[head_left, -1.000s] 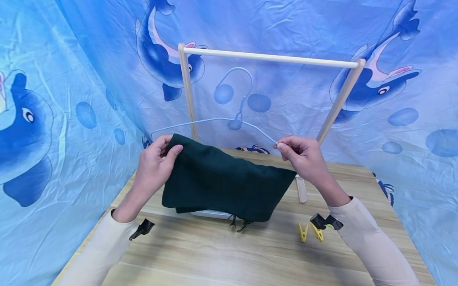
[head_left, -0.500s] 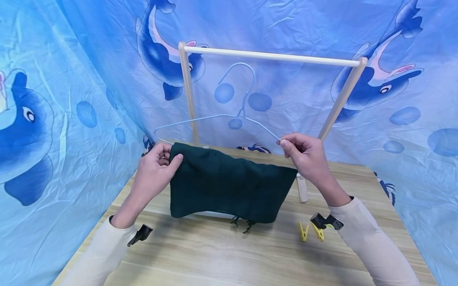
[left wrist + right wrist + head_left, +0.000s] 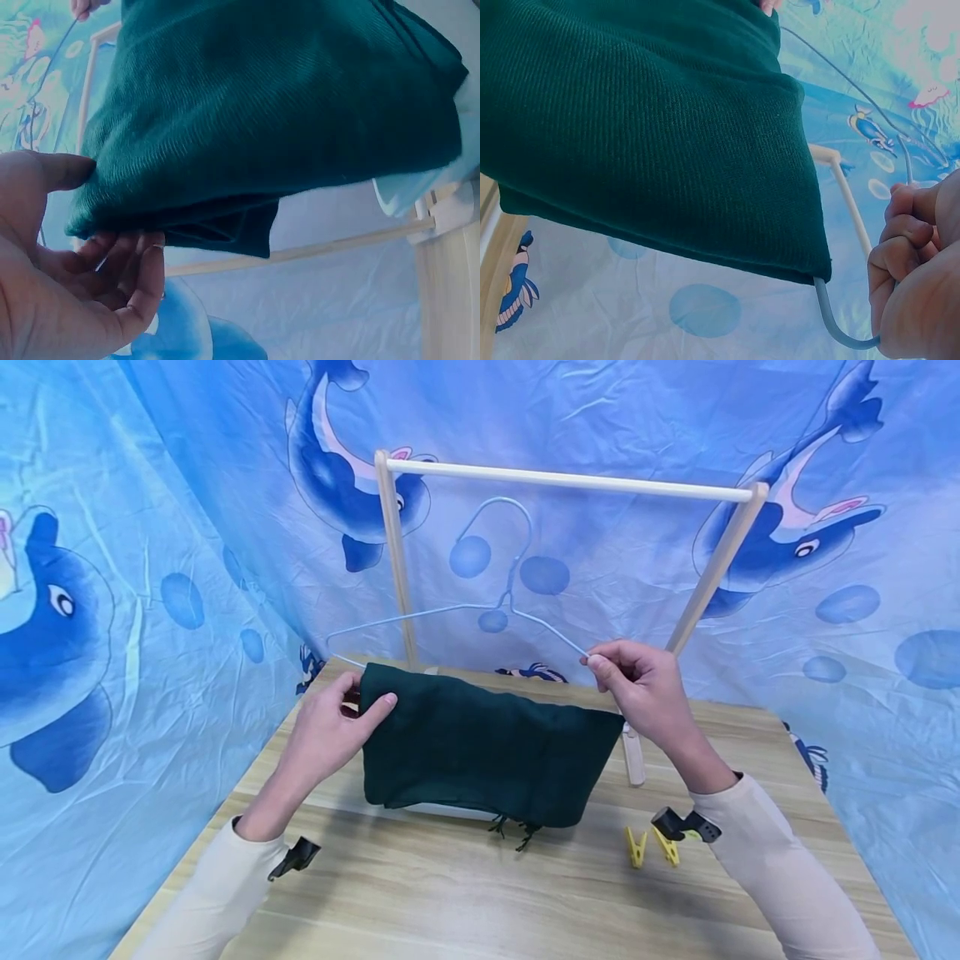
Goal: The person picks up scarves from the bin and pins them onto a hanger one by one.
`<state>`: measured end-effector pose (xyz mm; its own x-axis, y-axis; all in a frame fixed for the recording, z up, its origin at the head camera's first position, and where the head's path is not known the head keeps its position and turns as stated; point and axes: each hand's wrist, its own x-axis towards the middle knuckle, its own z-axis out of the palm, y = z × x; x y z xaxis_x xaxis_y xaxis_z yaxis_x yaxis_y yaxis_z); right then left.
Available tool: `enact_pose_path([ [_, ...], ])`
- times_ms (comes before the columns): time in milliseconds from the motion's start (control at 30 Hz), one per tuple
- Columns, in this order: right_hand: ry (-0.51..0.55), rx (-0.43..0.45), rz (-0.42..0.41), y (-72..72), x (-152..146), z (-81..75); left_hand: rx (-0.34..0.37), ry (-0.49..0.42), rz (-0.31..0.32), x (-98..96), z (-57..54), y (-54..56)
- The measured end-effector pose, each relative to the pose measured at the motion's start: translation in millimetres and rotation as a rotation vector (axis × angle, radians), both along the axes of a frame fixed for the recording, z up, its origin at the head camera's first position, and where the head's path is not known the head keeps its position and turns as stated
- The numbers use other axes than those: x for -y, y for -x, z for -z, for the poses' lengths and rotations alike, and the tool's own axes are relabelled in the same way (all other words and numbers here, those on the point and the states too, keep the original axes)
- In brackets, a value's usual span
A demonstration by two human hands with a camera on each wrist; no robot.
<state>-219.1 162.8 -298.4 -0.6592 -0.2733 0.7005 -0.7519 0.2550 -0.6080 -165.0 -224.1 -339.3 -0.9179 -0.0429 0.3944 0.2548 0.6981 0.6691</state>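
Note:
A dark green scarf (image 3: 480,743) with a short fringe hangs folded over the lower bar of a pale blue wire hanger (image 3: 551,628). My right hand (image 3: 641,685) pinches the hanger's right shoulder near its end, holding it up above the table. At the scarf's upper left edge is my left hand (image 3: 330,722), thumb in front and fingers behind, lightly holding the cloth. In the left wrist view that thumb (image 3: 67,171) touches the scarf's side while the fingers curl under its fold. The right wrist view shows the hanger's bent end (image 3: 836,330) emerging from the scarf.
Behind the hanger stands a wooden rack with a white top rod (image 3: 570,479). Two yellow clothespins (image 3: 636,847) lie on the wooden table (image 3: 450,893) at the right. A white object (image 3: 450,811) shows partly beneath the scarf. Blue dolphin-print curtains (image 3: 225,485) surround the table.
The scarf's left side has come down and shifted slightly right, exposing more of the hanger's left end. My left hand has lowered with it. The right hand keeps its hold, raised slightly.

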Motion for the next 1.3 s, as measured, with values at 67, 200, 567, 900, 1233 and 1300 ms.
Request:
enact_pose_path([
  [67, -0.004, -0.004, -0.001, 0.3, 0.1, 0.7, 0.001, 0.001, -0.004, -1.2, 0.1, -0.2],
  [200, -0.010, -0.015, -0.001, 0.8, 0.4, 1.2, -0.088, 0.038, -0.039, -5.0, -1.6, -1.0],
  [567, -0.029, 0.008, -0.002, 0.7, -2.8, 1.9, -0.265, 0.159, -0.065, -13.6, -14.0, -8.4],
  [900, -0.053, 0.036, -0.037, -0.8, -4.2, 3.7, -0.263, -0.003, -0.028, -17.7, -20.6, -6.3],
  [1233, -0.030, 0.003, -0.074, -1.3, -2.7, 0.4, -0.365, -0.073, -0.105, -19.0, -30.8, -2.0],
  [1300, -0.027, -0.002, -0.070, -1.8, -2.9, -1.2, -0.351, -0.056, -0.127, -16.8, -28.6, -1.7],
])
